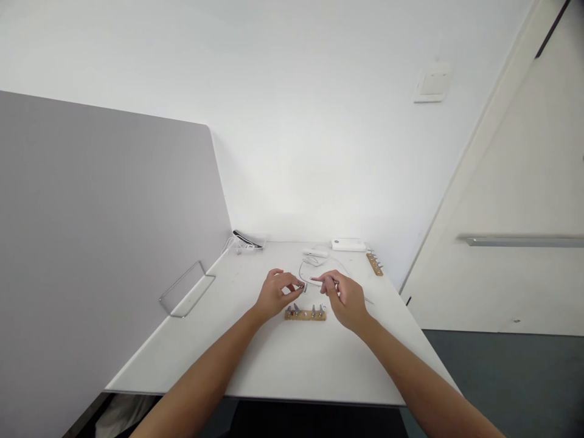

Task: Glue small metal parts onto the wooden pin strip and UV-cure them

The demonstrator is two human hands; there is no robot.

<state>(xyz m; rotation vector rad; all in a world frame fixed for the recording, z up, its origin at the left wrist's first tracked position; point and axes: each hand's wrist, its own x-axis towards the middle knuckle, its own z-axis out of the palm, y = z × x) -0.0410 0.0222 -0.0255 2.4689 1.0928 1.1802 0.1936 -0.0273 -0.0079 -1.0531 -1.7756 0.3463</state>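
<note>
My left hand (277, 293) is over the middle of the white table, thumb and fingers pinched on a small metal piece (302, 286). Facing it, my right hand (345, 299) has its fingers closed around a thin stick-like tool (312, 279), whose small tip points left towards the metal piece. A gap separates the two. Just below the hands lies a wooden strip (305, 316) with several small grey metal pieces standing along it and a bare spot near its middle. The exact kind of the held items is too small to make out.
A second wooden strip (375, 265) with metal pieces lies at the right edge. Along the back are a white box (348, 244), a looped white cable (312, 261) and a clear tray (250, 241). A wire frame (187, 291) projects at the left beside a grey panel (104, 231).
</note>
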